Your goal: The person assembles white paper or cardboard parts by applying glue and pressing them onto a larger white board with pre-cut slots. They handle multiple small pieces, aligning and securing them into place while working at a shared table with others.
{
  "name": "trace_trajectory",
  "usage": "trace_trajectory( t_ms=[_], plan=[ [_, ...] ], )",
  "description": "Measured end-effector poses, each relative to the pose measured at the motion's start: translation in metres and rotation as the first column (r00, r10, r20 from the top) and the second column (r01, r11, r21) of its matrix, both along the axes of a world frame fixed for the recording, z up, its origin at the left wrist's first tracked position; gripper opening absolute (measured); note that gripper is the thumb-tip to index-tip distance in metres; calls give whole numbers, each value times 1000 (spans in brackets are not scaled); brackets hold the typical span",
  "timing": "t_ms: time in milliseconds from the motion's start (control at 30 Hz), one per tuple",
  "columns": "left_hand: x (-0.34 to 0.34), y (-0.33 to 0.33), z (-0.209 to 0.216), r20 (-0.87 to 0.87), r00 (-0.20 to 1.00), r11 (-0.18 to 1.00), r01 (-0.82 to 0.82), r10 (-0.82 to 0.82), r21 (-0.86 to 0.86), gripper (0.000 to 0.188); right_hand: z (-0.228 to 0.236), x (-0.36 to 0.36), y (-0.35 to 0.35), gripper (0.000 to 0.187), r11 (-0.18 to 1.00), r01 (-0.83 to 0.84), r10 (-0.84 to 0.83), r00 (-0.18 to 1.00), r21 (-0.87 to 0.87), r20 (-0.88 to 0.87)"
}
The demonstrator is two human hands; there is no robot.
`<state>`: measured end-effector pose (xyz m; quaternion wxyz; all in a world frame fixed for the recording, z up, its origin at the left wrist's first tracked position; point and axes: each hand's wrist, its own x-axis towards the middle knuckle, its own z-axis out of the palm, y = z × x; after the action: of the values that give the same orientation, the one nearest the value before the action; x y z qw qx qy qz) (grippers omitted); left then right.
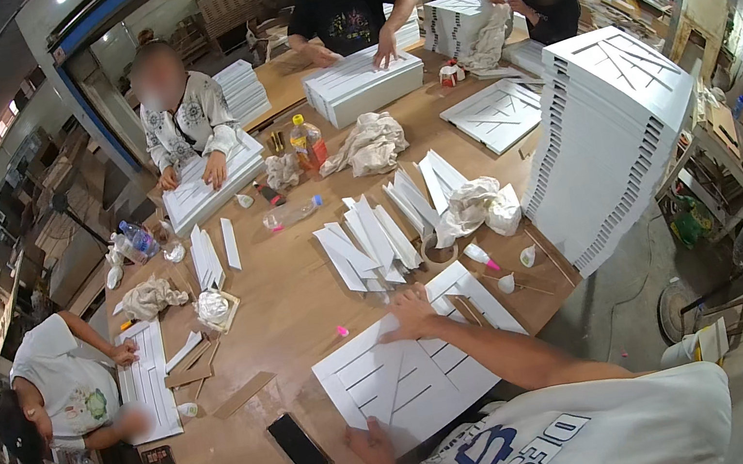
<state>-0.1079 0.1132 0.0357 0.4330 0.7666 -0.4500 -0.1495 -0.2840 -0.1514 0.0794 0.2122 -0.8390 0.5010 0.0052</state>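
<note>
A white grooved panel (439, 402) lies on the table right in front of me, with slots and a diagonal strip across its face. My right hand (410, 314) rests on its far edge, fingers spread over the surface. At the near left corner my left hand (371, 443) holds the panel's edge, its thumb on the side and some fingers hidden. Thin brown strips (468, 310) lie across the panel's right part. Just beyond it are loose white slats (364, 243), a white glue bottle with a pink tip (481, 257) and a crumpled cloth (478, 208).
A tall stack of white panels (606, 134) stands at the table's right edge. A black phone (299, 446) and a brown strip (244, 394) lie to my left. Several co-workers handle white panels around the wooden table (287, 344). Plastic bottles (293, 213) stand or lie mid-table.
</note>
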Motion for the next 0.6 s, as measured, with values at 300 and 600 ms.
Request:
trace_trajectory(
  t_ms=[300,600],
  plan=[
    [39,-154,164,221,969,992,124,-113,-36,85,-17,-5,-2,101,997,-19,15,998,-69,-65],
    [164,-445,416,567,822,987,-34,-60,155,38,-3,2,-9,99,996,2,-5,999,-89,-37]
  ],
)
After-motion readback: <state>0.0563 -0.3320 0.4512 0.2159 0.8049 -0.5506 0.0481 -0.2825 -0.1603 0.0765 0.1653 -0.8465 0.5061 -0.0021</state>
